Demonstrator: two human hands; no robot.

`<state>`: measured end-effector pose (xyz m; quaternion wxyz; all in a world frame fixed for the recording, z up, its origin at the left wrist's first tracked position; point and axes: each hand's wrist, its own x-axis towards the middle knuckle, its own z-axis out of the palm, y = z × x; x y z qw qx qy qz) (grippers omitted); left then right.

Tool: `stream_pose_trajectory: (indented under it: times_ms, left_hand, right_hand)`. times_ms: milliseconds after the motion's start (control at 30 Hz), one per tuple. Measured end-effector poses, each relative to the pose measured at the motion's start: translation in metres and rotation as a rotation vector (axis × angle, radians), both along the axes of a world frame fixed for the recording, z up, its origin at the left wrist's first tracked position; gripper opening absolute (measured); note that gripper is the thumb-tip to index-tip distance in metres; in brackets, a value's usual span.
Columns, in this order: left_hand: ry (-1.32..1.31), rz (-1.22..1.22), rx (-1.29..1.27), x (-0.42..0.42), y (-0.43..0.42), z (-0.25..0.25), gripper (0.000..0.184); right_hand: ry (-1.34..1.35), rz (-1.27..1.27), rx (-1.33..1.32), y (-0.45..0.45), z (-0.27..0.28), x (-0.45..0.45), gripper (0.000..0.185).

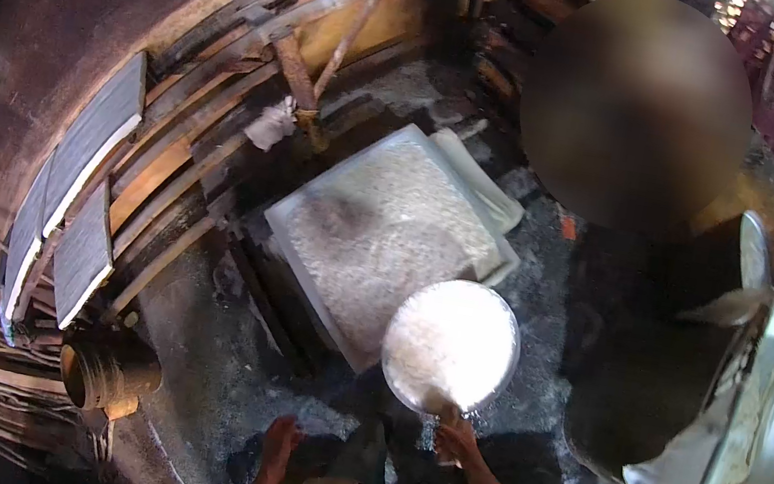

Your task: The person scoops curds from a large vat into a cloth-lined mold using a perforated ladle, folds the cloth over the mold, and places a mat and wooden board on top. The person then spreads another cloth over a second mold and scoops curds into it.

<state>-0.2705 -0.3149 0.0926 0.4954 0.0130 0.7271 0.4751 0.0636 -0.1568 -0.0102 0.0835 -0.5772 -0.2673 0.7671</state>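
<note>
My right hand (453,438) is closed at the near edge of a round pan (514,364). Bright white material (448,343) fills the pan, too glaring to show its texture. Beyond it, a large square tray (314,322) lies on the floor, holding a broad layer of whitish, grainy material (397,213). The pan overlaps the tray's near right corner in view. To the left, my left hand (282,434) hangs apart from the pan and tray; its fingers are too small and dim to read.
Wooden rails (193,125) with grey panels (99,141) curve along the left. A rusty cylindrical container (108,375) stands lower left. White cloth (729,448) drapes over a frame at right. A pale flat lid-like piece (483,181) lies behind the tray. A blurred patch covers the upper right.
</note>
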Motion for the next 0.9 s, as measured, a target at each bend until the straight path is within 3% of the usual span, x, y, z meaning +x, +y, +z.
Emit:
stream_pose_trajectory:
  times_ms: [33,100,167,200,233,333,400,500,533,633,700,767,800,833,900]
  left_hand:
    - [-0.010,0.000,0.131,-0.004,-0.025,-0.009,0.034]
    - [-0.012,0.051,-0.027,-0.023,-0.077,-0.061,0.039]
    - [-0.059,0.176,-0.150,-0.025,-0.094,-0.051,0.039]
    - [-0.092,0.227,-0.187,-0.026,-0.103,-0.050,0.039]
    - [-0.119,0.268,-0.209,-0.027,-0.111,-0.050,0.039]
    - [-0.194,0.327,-0.253,-0.028,-0.128,-0.058,0.039]
    - [-0.239,0.333,-0.266,-0.027,-0.129,-0.065,0.039]
    - [-0.272,0.316,-0.273,-0.031,-0.121,-0.073,0.039]
    - [-0.275,0.305,-0.270,-0.034,-0.117,-0.074,0.039]
    - [-0.270,0.259,-0.243,-0.040,-0.102,-0.074,0.039]
    - [-0.258,0.227,-0.221,-0.042,-0.090,-0.070,0.039]
    - [-0.247,0.184,-0.189,-0.040,-0.078,-0.070,0.039]
    - [-0.239,0.164,-0.167,-0.038,-0.074,-0.070,0.039]
    - [-0.230,0.137,-0.144,-0.036,-0.070,-0.069,0.039]
    - [-0.213,0.081,-0.080,-0.033,-0.064,-0.071,0.039]
  right_hand:
    - [0.108,-0.037,-0.080,0.018,-0.032,-0.027,0.041]
    - [0.195,-0.175,-0.029,0.061,-0.023,-0.095,0.055]
    - [0.396,-0.123,-0.074,0.087,-0.079,-0.131,0.065]
    - [0.418,-0.229,-0.013,0.098,-0.088,-0.153,0.069]
    - [0.568,-0.237,0.010,0.115,-0.089,-0.166,0.065]
    - [0.545,-0.252,-0.077,0.136,-0.133,-0.194,0.052]
    - [0.471,-0.208,-0.110,0.154,-0.138,-0.205,0.028]
    - [0.352,-0.209,-0.067,0.168,-0.143,-0.226,0.014]
    - [0.272,-0.207,-0.051,0.171,-0.141,-0.227,0.015]
    - [0.384,-0.204,0.091,0.175,-0.122,-0.220,0.016]
    - [0.473,-0.211,0.171,0.179,-0.189,-0.223,0.017]
    - [-0.192,0.045,0.151,0.198,-0.221,-0.231,0.013]
    - [-0.526,0.168,0.129,0.205,-0.212,-0.226,0.013]
    - [-0.517,0.145,0.137,0.210,-0.202,-0.219,0.013]
    - [-0.626,0.389,0.503,0.221,-0.130,-0.200,0.020]
